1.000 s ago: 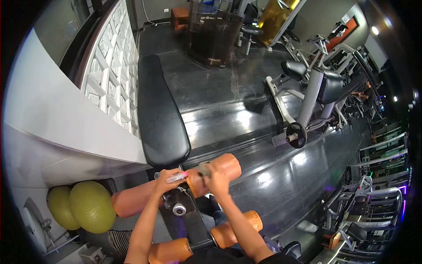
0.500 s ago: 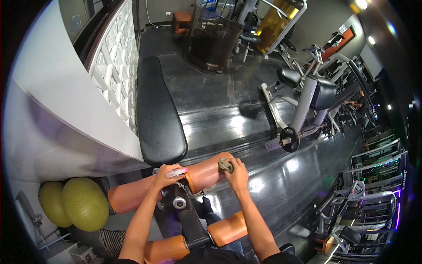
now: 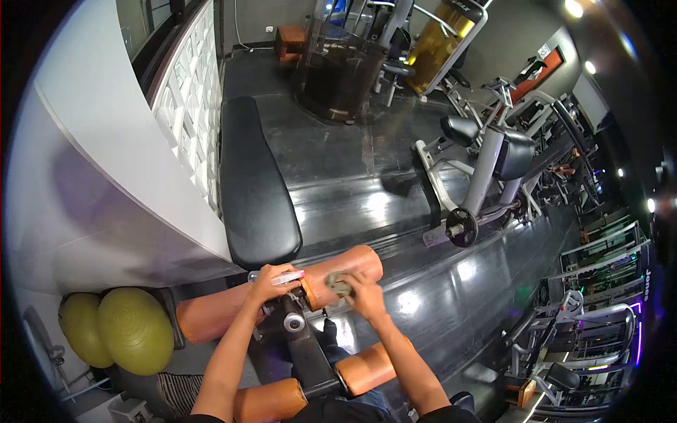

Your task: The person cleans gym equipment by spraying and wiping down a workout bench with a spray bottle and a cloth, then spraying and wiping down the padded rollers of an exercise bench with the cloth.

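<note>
A crumpled grey-green cloth [image 3: 338, 283] is in my right hand [image 3: 366, 296], pressed against the upper side of the right orange-brown padded roller [image 3: 365, 262]. My left hand [image 3: 268, 284] is closed around a small clear bottle [image 3: 285, 278] with a pink end; its exact kind is hard to make out. That hand sits above the middle of the bench frame [image 3: 310, 356], between the right roller and the left padded roller [image 3: 211, 314]. Closer to my body are two more orange pads, one on the left [image 3: 269, 400] and one on the right [image 3: 367, 368].
A long black padded bench [image 3: 255, 183] stretches ahead beside the white curved wall [image 3: 120, 176]. Two green exercise balls [image 3: 136, 330] rest at the left. A grey weight machine [image 3: 486, 169] stands on the dark floor to the right, with more gym equipment behind.
My right hand has slid the cloth leftward along the right roller, from near its far end toward the middle. My left hand stays closed on the bottle, nearly in place.
</note>
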Demonstrator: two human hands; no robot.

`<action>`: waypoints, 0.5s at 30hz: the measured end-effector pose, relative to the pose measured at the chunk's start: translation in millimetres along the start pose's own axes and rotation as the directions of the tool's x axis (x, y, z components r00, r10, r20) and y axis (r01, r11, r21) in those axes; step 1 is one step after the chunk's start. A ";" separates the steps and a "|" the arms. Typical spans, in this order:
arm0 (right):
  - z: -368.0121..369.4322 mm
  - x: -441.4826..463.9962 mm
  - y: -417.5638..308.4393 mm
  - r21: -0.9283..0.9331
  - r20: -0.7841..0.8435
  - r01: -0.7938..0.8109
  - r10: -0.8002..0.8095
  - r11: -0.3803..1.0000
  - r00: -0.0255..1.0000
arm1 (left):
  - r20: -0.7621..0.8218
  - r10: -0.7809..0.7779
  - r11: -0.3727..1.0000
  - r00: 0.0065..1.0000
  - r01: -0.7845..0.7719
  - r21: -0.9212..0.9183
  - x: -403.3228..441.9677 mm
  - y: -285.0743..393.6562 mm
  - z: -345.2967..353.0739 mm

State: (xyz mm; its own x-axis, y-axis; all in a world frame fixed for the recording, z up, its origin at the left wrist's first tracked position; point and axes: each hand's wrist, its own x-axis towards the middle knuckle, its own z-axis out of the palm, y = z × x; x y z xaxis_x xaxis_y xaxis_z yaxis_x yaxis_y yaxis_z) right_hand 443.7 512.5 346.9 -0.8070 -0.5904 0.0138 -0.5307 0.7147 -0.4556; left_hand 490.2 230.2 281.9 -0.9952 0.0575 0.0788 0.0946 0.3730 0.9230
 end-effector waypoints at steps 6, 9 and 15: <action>-7.1 7.2 34.8 0.035 -0.340 -0.273 0.268 0.961 0.901 | 0.017 -0.035 0.999 0.999 0.035 -0.022 -1.3 7.7 -2.6; 23.1 13.2 10.0 0.104 -0.419 -0.256 0.276 0.961 0.865 | 0.010 0.006 0.998 1.000 -0.006 0.062 -0.8 2.9 0.8; 41.1 3.1 -58.9 0.181 -0.095 -0.011 0.029 0.983 0.995 | -0.097 0.115 0.985 0.989 -0.101 0.139 -3.5 5.3 6.7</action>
State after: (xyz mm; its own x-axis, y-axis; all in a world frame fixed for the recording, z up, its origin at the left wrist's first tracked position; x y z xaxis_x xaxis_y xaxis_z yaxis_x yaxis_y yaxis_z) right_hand 483.1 453.2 337.2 -0.8429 -0.5313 0.0854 -0.4660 0.6413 -0.6096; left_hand 494.3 238.1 284.0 -0.9754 0.0100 0.2202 0.1966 0.4908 0.8488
